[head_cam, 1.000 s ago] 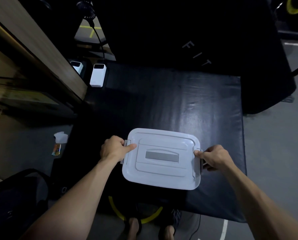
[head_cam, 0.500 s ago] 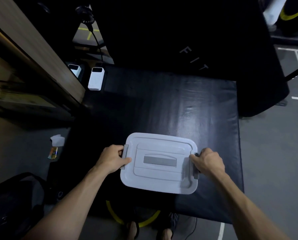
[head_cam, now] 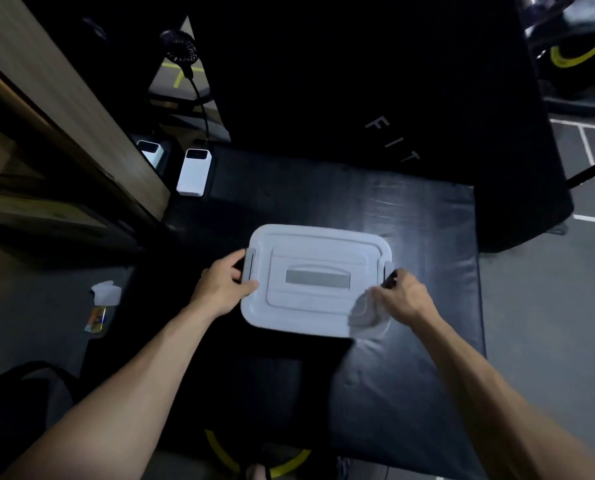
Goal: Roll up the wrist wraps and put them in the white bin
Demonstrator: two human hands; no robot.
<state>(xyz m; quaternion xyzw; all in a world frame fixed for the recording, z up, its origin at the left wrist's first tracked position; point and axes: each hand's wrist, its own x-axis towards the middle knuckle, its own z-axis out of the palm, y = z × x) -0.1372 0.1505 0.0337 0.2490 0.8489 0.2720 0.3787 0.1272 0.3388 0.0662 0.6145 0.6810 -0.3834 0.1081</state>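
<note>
White bin (head_cam: 318,282), lid on, resting on the black padded bench (head_cam: 323,206) between the two hands. Left hand (head_cam: 225,289) curls round the grey side latch (head_cam: 249,265) at the bin's left edge; right hand (head_cam: 401,297) pinches the blurred latch at its right edge. No wrist wraps are visible. The step in hand appears to be working the lid latches; the next move probably calls for equal action on both sides.

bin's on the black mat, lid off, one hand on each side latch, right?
Not quite: the lid is on the white bin, not off, per the head view. The rest holds: it sits on the black mat, left hand and right hand at the side latches.
</note>
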